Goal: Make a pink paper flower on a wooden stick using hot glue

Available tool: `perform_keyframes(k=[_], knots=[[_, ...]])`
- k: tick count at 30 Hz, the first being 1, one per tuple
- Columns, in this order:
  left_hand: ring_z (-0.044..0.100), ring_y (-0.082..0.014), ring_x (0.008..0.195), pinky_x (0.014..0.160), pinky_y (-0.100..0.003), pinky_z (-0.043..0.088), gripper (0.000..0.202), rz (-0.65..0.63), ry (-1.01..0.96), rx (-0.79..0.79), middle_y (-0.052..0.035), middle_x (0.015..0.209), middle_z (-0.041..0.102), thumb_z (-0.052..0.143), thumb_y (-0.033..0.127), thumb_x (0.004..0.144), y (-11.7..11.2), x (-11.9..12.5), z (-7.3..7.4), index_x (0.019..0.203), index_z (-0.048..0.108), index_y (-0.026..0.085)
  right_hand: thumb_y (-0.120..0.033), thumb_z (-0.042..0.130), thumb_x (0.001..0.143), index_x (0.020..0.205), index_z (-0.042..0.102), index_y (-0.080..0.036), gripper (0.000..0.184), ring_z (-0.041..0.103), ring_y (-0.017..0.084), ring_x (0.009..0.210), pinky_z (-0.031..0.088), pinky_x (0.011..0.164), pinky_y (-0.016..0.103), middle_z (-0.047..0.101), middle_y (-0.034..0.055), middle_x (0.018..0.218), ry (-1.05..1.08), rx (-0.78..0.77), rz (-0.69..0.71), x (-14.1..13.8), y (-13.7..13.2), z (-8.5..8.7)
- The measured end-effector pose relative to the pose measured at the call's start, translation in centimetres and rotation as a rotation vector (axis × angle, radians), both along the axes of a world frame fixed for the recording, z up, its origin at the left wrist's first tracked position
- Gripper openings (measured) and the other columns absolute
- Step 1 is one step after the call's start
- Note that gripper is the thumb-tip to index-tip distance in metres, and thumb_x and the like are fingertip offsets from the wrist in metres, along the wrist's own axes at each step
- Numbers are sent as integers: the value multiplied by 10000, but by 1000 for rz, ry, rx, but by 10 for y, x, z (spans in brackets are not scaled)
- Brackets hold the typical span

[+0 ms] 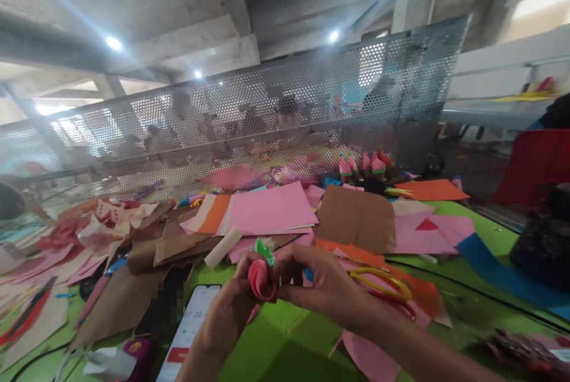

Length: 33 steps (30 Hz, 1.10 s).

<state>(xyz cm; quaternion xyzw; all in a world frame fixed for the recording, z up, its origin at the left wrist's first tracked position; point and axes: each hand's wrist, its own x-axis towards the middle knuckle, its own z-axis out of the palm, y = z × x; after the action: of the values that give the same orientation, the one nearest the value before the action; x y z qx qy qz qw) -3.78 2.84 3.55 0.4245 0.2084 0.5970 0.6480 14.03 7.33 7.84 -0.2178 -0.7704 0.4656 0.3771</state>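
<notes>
1. Low and centre, above the green table [276, 349]: both hands meet on a small paper roll [262, 282].
2. Look of the paper roll: a pink-red sheet coiled in loose spiral layers, open end towards the camera. A green paper bit [265, 251] sticks out at the top.
3. Grip, left hand [231, 308]: fingers curled together on the roll's left side and underside.
4. Grip, right hand [323, 287]: thumb and fingers pinched on the roll's right edge, other fingers bent and close together.
5. Position: the roll is held off the table, between the two hands.
6. Near: phone [191, 328] flat, just left of the left wrist; yellow-handled scissors [383, 284] on orange paper, just right of the right hand.
7. Behind: white paper tube [222, 247], pink sheet [271, 207], brown cardboard [356, 218], then pink paper flowers [365, 165] by the perforated metal screen [267, 109].
</notes>
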Motion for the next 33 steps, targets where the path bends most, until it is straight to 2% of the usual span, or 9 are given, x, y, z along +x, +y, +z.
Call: perform_keyframes(k=[4,8,10,12,16,20,26,33], knots=[[499,-175,769,709,-279,383,196,45,37,23,-27,837,570,504,169,771,-1,1,0,940,602,184,-174,765,741,907,673,-161,190,523,123,673,402,604,238,681,9,810,-32,22,-23,2,1,0],[512,-169,759,688,-274,393,189,107,87,8,-21,826,591,533,194,742,4,3,-2,922,592,191,-194,760,754,960,667,-185,226,531,124,693,411,614,236,690,11,853,-30,48,-26,2,1,-2],[507,-149,703,630,-253,380,205,163,124,-36,-4,787,598,584,177,676,13,2,-8,880,572,195,-204,739,773,968,666,-194,208,529,128,706,422,627,242,679,13,869,-38,54,-43,3,2,-2],[465,-112,570,523,-214,317,273,203,152,-37,45,653,562,639,143,551,25,1,-16,789,522,209,-201,707,795,967,665,-198,178,526,130,718,429,639,246,668,13,880,-44,59,-68,3,2,-2],[491,-109,538,487,-196,296,355,213,213,-32,61,618,604,649,76,470,41,-4,-30,749,480,217,-192,667,807,1028,650,-210,222,547,141,742,440,661,258,655,13,908,-31,85,-97,5,2,-2],[545,-127,624,533,-202,339,386,196,285,-25,42,725,666,649,42,545,38,-7,-30,866,530,220,-186,666,804,1060,662,-215,258,569,159,786,452,681,272,657,32,957,-26,151,-103,5,-1,0],[508,-139,702,577,-219,348,380,212,325,43,38,775,610,650,7,557,33,-6,-27,868,570,211,-159,677,827,957,724,-225,154,603,177,847,471,722,278,669,44,924,-42,226,-97,4,-4,3],[516,-210,907,776,-281,394,418,195,305,155,-13,935,601,702,149,591,29,-7,-29,992,603,213,-175,683,849,925,754,-220,114,641,183,838,507,740,293,683,56,884,-6,371,-133,4,-4,-1]])
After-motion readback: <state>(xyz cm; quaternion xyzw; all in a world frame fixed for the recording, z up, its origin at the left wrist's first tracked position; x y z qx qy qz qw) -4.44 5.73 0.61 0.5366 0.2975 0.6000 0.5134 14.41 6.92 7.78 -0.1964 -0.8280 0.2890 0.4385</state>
